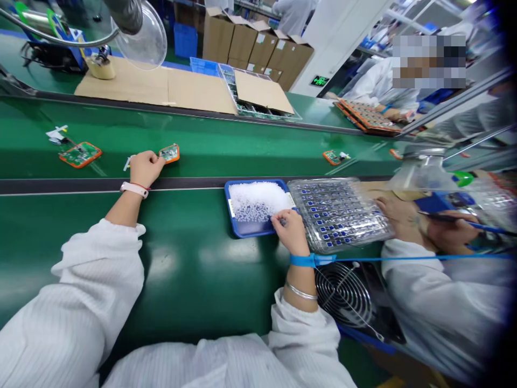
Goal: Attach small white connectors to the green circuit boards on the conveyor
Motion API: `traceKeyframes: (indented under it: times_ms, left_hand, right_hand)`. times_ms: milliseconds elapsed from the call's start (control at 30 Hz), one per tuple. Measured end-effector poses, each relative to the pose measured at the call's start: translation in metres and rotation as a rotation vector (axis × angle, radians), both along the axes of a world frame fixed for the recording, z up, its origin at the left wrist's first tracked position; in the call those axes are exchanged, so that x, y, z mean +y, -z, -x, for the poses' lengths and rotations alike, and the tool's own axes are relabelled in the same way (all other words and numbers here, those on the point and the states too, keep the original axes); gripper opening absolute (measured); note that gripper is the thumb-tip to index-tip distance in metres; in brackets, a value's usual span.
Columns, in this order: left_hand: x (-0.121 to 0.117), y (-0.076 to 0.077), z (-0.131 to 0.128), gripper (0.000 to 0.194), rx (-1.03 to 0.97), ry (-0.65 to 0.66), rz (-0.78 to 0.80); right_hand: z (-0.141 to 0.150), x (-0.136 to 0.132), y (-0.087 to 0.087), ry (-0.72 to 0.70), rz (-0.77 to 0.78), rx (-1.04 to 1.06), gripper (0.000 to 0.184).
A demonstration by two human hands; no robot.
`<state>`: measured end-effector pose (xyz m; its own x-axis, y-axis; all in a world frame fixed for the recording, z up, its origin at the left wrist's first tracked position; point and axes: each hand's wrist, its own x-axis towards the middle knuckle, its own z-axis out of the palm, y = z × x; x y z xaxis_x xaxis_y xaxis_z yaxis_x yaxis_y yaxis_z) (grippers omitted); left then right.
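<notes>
The left hand (pixel 146 168) is clamped on an orange-framed circuit board (pixel 169 153) at the far side of the green conveyor bench (pixel 194 258), while the right hand (pixel 291 231) pinches into white pellets (pixel 256 202), with their blue tray (pixel 238 229) parked on the bench for easy reach.

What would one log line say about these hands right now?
left hand: at orange-edged circuit board | right hand: at blue tray of white granules

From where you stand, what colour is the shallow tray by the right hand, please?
The tray is blue; the head view shows it best.
</notes>
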<state>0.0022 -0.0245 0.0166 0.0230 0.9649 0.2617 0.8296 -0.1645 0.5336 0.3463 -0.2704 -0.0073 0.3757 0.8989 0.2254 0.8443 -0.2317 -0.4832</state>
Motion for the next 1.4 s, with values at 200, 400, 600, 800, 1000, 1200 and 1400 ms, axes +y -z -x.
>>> traceKeyframes:
  times_ms: [200,400,600,800,1000,1200,1400]
  left_hand:
    - [-0.042,0.001,0.005,0.027,-0.149,0.17,-0.149]
    - [-0.096,0.004,0.014,0.022,-0.012,0.489,-0.08]
    - [-0.119,0.011,0.02,0.02,0.119,0.757,0.018]
    - [-0.137,0.009,0.022,0.023,0.102,0.832,-0.017]
    - [-0.162,0.008,0.011,0.054,0.148,0.799,0.035]
    - [-0.179,0.008,0.003,0.052,0.047,0.867,0.142]
    - [-0.179,0.01,-0.007,0.016,-0.233,0.72,0.148]
  right_hand:
    - [0.01,0.008,0.0,-0.051,0.007,-0.004,0.014]
    - [0.011,0.008,0.0,-0.06,0.025,0.01,0.015]
    - [0.011,0.008,-0.001,-0.076,0.069,0.005,0.013]
    - [0.008,0.007,0.0,-0.102,0.064,-0.013,0.014]
    - [0.034,0.009,-0.023,-0.202,-0.175,0.121,0.013]
    - [0.136,0.013,-0.023,-0.545,-0.213,0.378,0.011]
    - [0.166,0.019,-0.001,-0.579,-0.101,0.416,0.01]
